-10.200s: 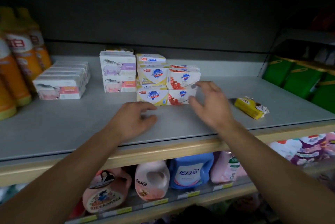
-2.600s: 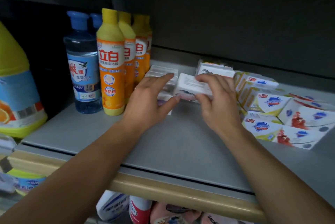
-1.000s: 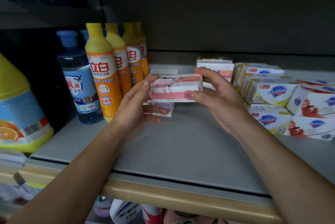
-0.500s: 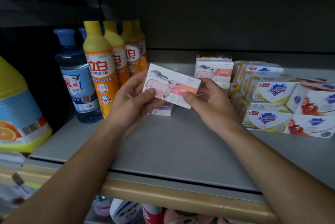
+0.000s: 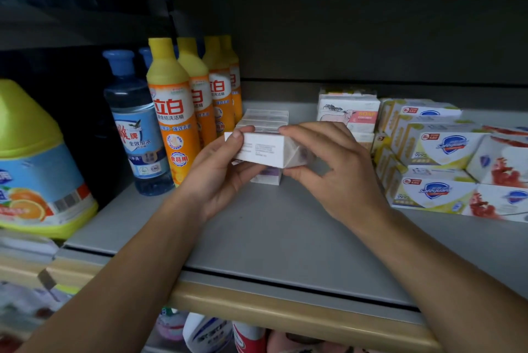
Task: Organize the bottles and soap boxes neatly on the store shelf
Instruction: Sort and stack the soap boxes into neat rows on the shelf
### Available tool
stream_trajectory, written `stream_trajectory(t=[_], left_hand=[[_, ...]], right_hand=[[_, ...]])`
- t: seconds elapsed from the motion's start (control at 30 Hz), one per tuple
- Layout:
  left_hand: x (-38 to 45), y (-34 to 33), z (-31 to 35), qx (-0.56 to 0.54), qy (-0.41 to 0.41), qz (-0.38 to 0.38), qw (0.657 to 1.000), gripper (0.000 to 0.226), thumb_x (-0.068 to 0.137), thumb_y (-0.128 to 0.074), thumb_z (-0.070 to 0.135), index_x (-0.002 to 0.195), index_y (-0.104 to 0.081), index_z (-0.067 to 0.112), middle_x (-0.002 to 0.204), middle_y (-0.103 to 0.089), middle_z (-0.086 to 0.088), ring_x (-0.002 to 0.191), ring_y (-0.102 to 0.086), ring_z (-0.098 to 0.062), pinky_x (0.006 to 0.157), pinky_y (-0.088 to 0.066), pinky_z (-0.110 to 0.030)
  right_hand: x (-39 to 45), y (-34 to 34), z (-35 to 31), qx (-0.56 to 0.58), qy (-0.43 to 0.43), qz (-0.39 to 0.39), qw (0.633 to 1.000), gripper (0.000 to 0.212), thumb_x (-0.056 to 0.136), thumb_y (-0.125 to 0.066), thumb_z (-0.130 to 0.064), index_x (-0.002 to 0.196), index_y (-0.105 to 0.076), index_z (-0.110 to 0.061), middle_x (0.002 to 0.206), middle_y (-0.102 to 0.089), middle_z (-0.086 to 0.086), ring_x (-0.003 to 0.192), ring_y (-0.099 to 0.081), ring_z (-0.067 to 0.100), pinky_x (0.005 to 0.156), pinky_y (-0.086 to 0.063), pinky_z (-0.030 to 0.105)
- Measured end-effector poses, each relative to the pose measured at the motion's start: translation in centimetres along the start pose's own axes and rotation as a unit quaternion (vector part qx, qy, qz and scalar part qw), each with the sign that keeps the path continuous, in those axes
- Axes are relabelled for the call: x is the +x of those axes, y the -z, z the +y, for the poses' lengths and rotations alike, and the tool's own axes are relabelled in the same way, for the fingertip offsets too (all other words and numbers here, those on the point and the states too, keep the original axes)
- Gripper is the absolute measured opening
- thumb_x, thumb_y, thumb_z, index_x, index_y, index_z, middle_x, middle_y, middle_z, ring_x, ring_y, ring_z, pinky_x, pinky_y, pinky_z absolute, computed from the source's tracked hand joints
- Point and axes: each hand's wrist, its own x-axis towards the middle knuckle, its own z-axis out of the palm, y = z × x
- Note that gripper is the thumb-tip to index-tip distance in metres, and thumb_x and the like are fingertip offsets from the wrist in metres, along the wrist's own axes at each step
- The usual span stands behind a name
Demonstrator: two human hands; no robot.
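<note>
Both my hands hold one white soap box (image 5: 264, 149) above the grey shelf (image 5: 280, 241). My left hand (image 5: 220, 172) grips its left end with the thumb on top. My right hand (image 5: 334, 169) pinches its right end. The box shows a plain side with small print. Right behind and below it lies a row of similar white soap boxes (image 5: 265, 119). A stack of sheep-print soap boxes (image 5: 347, 112) stands further right. Orange and yellow bottles (image 5: 174, 112) line up at the left.
A blue bottle (image 5: 137, 127) and a large yellow jug (image 5: 37, 164) stand at far left. Blue-logo soap boxes (image 5: 437, 158) and red-print ones (image 5: 503, 169) fill the right side. The shelf's tan front edge (image 5: 285, 309) runs below, with bottles underneath.
The soap box turned in my hands: its sheep-print face showed half a second ago, now a plain printed side faces me. It sits lower, closer to the row of boxes.
</note>
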Motion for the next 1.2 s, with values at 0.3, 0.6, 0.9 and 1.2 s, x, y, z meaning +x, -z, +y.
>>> stream_trajectory(t=[0.3,0.6,0.9,1.2], left_hand=[[0.3,0.2,-0.3,-0.002,-0.003,-0.029,1.0,0.025,0.08,-0.061,0.029,0.089,-0.08,0.015,0.104,-0.074,-0.012,0.102,-0.07,-0.026,0.075,-0.059,-0.035],[0.0,0.0,-0.8,0.254,-0.106,-0.009,0.961,0.042,0.078,-0.066,0.033,0.115,-0.065,0.014,0.1,-0.076,-0.006,0.088,-0.073,-0.025,0.069,-0.059,-0.027],[-1.7,1.7,-0.7,0.536,-0.167,0.093,0.823,0.017,0.093,-0.062,0.038,0.08,-0.071,0.031,0.071,-0.072,0.007,0.065,-0.067,-0.011,0.06,-0.057,-0.03],[-5.0,3.4,0.2,0.662,-0.144,0.156,0.719,0.033,0.082,-0.073,0.043,0.111,-0.068,0.027,0.09,-0.067,0.017,0.079,-0.061,0.002,0.067,-0.045,-0.015]], right_hand=[[-0.2,-0.1,-0.4,-0.006,0.038,-0.001,0.999,0.053,0.073,-0.082,-0.017,0.123,-0.066,-0.014,0.111,-0.066,0.001,0.1,-0.057,0.027,0.087,-0.045,0.029],[-0.4,0.4,2.0,0.189,-0.205,0.064,0.958,0.039,0.079,-0.07,-0.028,0.116,-0.058,-0.034,0.099,-0.066,-0.029,0.086,-0.065,-0.002,0.069,-0.048,0.01],[-1.3,-0.4,2.5,0.192,-0.27,-0.096,0.939,0.051,0.068,-0.077,-0.039,0.115,-0.059,-0.041,0.098,-0.071,-0.011,0.085,-0.069,0.008,0.078,-0.058,0.036],[-2.8,-2.8,1.6,0.194,-0.248,-0.233,0.92,0.054,0.073,-0.082,-0.022,0.117,-0.055,-0.033,0.108,-0.068,-0.009,0.095,-0.067,0.006,0.084,-0.057,0.038]])
